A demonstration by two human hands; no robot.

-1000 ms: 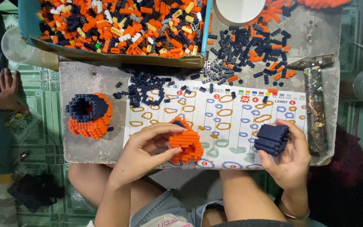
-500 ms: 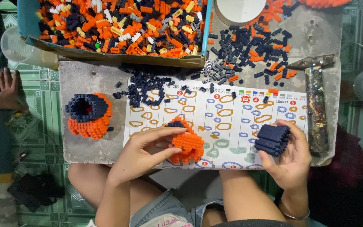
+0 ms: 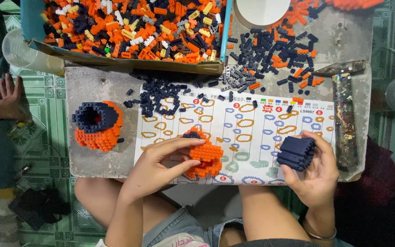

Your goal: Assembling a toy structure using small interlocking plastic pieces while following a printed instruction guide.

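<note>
Sitting over a grey stone slab point(image 3: 92, 164) laid across the lap, the person works above a floor of green patterned tiles point(image 3: 46, 91). A printed instruction sheet point(image 3: 252, 123) with coloured outlines covers the middle of the slab. At the top edge a cardboard box point(image 3: 129, 27) brims with orange, dark blue, white and yellow bricks, and loose dark blue and orange bricks point(image 3: 275, 59) lie scattered beside it and onto the sheet. A finished orange and dark blue brick model point(image 3: 98, 126) stands on the slab left of the sheet, well apart from the hands. A paint-stained strip point(image 3: 345, 119) lies along the right edge.

The left hand point(image 3: 158, 164) has its fingers and thumb closed around an orange brick piece point(image 3: 205, 158), a rounded lump with a few dark blue bricks on top, resting on the lower middle of the sheet. The right hand point(image 3: 314, 171) is clamped on a dark blue brick block point(image 3: 296, 153), ridged and roughly square, held just above the sheet's lower right corner.

The underside of the orange piece is hidden by the fingers, and the palm covers the far side of the blue block. Another person's hand point(image 3: 10, 98) shows at the left edge, the rest cut off. A white round container point(image 3: 261, 11) is cropped at the top.
</note>
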